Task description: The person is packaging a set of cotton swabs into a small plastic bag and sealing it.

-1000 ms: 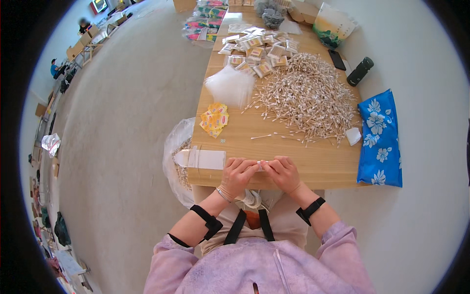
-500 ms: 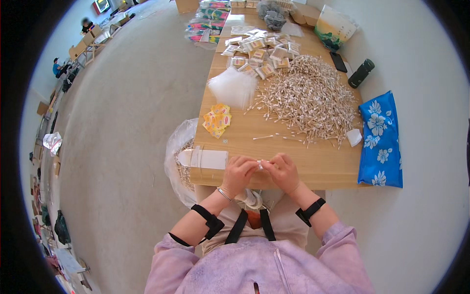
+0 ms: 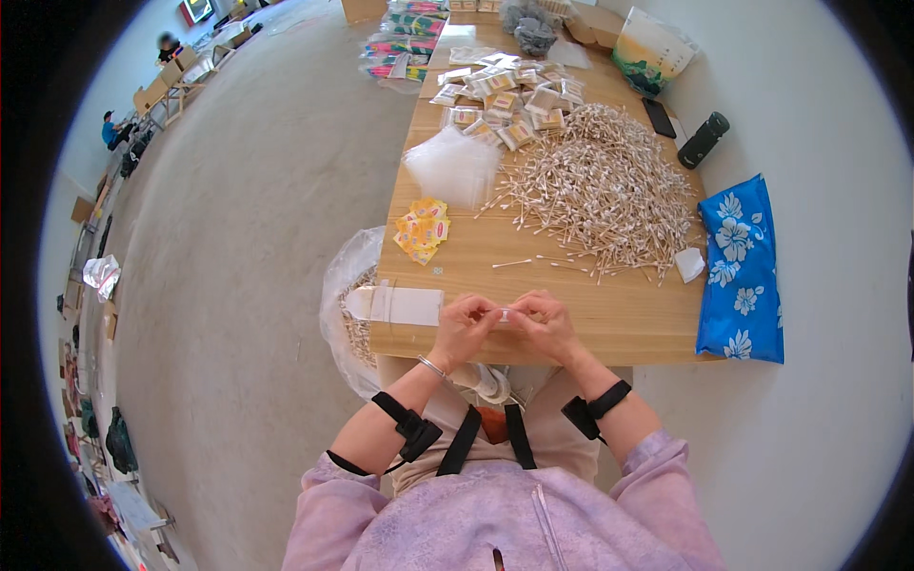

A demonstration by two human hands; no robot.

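Here my left hand (image 3: 464,328) and right hand (image 3: 541,324) meet at the near table (image 3: 609,319) edge, fingers pinched shut on a small clear packet (image 3: 502,314) between them; its long axis runs left-right; the swab pile (image 3: 600,186) lies ahead, nearer my right.

We seem to be in a packing workshop: a wooden table (image 3: 571,314) heaped with cotton swabs (image 3: 600,186) and small packets (image 3: 505,95), bare concrete floor (image 3: 248,285).

A blue cloth (image 3: 742,269) with white flowers lies beside yellow packets (image 3: 423,230) on the tan wooden table (image 3: 628,319).
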